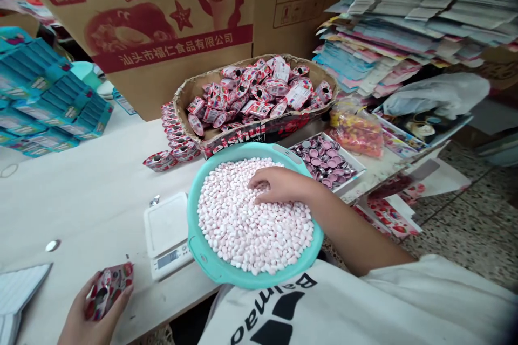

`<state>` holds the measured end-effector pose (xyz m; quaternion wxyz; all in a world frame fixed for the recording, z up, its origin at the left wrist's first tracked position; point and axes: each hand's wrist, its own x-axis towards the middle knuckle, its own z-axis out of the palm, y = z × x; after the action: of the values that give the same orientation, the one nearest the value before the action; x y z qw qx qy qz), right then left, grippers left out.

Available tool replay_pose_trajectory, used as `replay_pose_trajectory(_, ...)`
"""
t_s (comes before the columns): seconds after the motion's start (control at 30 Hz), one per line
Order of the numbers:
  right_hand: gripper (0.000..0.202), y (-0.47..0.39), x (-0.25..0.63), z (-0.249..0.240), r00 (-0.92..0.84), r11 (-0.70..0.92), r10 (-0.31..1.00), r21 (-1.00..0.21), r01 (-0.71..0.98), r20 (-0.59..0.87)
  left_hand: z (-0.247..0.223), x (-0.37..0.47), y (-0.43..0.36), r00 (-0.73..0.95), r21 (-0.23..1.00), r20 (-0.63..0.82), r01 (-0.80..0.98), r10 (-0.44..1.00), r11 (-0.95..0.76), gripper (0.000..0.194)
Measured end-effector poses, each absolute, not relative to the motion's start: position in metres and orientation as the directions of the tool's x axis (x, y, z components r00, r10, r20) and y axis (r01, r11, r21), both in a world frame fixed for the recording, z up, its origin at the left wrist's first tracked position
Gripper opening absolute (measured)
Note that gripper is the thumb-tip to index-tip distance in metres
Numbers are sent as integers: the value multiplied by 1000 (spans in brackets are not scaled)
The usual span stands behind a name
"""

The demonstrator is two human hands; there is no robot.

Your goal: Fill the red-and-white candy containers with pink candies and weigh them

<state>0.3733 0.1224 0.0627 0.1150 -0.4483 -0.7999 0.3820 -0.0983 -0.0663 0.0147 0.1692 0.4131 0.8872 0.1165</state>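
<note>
My left hand (91,312) grips a small red candy packet (115,280) with strawberry print and a dark round hole facing up, over the table's front edge. In the turquoise basin (202,250), my right hand (273,183) dips curled fingers into pale pink candies (246,237); its fingertips are partly sunk among them. Left of the basin, touching it, lies a white kitchen scale (165,232) with nothing on its plate. Behind the basin, a cut-down cardboard box (184,94) holds many similar packets (259,91).
Pink round caps (329,161) fill a shallow white tray right of the basin. More packets (159,160) stand in a row beside the cardboard box. Blue boxes (44,91) are stacked at left, a big carton (174,16) behind, flat printed card (404,27) at right.
</note>
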Motion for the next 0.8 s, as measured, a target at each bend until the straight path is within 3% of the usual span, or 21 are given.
replay_pose_trajectory(0.1,24,121,372,62,-535,246,823,-729,638,-190,31,-88,-56,-676,313,-295,599,675,737,77)
replay_pose_trajectory(0.23,10,116,368,61,-544,286,826,-720,632,-149,67,-62,-47,-703,416,-149,594,696,689,63)
replay_pose_trajectory(0.4,21,110,363,62,-550,368,834,-700,612,-41,99,-5,-33,-619,613,-38,606,784,508,66)
replay_pose_trajectory(0.5,46,107,362,65,-585,390,809,-697,602,-52,108,23,-22,-533,709,30,608,846,358,60)
replay_pose_trajectory(0.57,56,105,361,66,-605,397,790,-673,624,-95,108,28,-14,-512,726,73,616,856,307,56)
replay_pose_trajectory(0.8,55,105,362,63,-627,406,765,-649,644,-144,68,-7,23,-374,740,-6,622,927,256,49)
